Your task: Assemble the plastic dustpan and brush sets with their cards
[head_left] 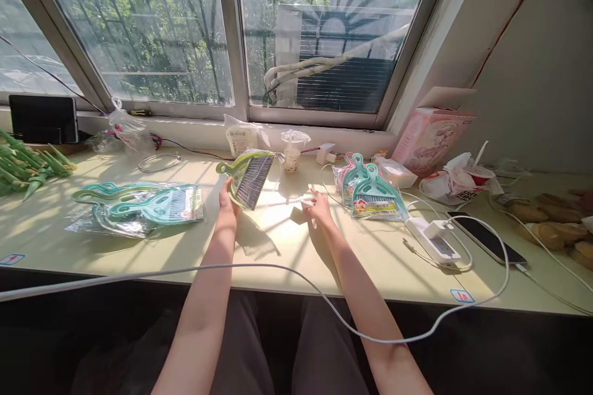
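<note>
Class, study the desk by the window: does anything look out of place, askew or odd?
Yes: a white cable droops off the desk's front edge and hangs across the person's lap. Otherwise, the left hand holds a green brush-and-dustpan set tilted up, while bagged teal sets lie flat.

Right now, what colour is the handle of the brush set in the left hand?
Light green, on the small plastic brush set; head view.

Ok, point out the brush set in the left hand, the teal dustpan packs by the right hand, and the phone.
brush set (250, 178), head view, on the dark bristles
teal dustpan packs (373, 192), head view, on the front pan
phone (486, 237), head view, on the screen
</note>
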Demonstrator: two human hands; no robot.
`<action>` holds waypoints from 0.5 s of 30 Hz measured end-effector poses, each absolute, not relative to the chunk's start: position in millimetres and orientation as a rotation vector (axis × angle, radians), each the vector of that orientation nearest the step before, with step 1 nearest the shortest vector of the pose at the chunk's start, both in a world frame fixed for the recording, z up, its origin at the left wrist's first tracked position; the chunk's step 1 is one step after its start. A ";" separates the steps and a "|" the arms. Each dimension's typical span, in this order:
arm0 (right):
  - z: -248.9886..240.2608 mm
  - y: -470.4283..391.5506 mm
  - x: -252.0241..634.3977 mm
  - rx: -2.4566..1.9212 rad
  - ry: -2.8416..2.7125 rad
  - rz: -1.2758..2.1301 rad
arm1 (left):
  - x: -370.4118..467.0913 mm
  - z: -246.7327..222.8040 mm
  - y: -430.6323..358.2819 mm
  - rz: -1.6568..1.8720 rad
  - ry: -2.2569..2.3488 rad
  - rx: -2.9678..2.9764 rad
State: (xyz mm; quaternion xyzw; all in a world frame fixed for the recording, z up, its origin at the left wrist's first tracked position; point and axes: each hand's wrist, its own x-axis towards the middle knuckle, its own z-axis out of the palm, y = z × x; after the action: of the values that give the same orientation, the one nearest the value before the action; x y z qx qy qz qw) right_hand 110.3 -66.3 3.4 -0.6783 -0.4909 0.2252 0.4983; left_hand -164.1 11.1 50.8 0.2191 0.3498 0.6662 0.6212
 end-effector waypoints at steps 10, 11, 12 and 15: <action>29.0 -95.9 115.1 -1.872 -1.499 0.201 | -164.2 45.3 17.7 1.434 0.844 0.645; 28.2 -96.0 114.1 -1.904 -1.551 0.311 | -164.4 44.5 19.6 1.415 0.841 0.645; 27.9 -95.5 112.8 -1.906 -1.578 0.414 | -164.4 43.6 21.4 1.397 0.839 0.650; 30.5 -92.0 105.7 -1.753 -1.535 0.482 | -163.4 40.7 25.3 1.365 0.835 0.760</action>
State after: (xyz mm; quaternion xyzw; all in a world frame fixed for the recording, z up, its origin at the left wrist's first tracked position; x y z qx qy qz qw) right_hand 105.7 -92.0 30.5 -0.6840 -0.5988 0.1879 0.3719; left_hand -163.4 25.3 40.7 0.3320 0.3648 0.5968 0.6328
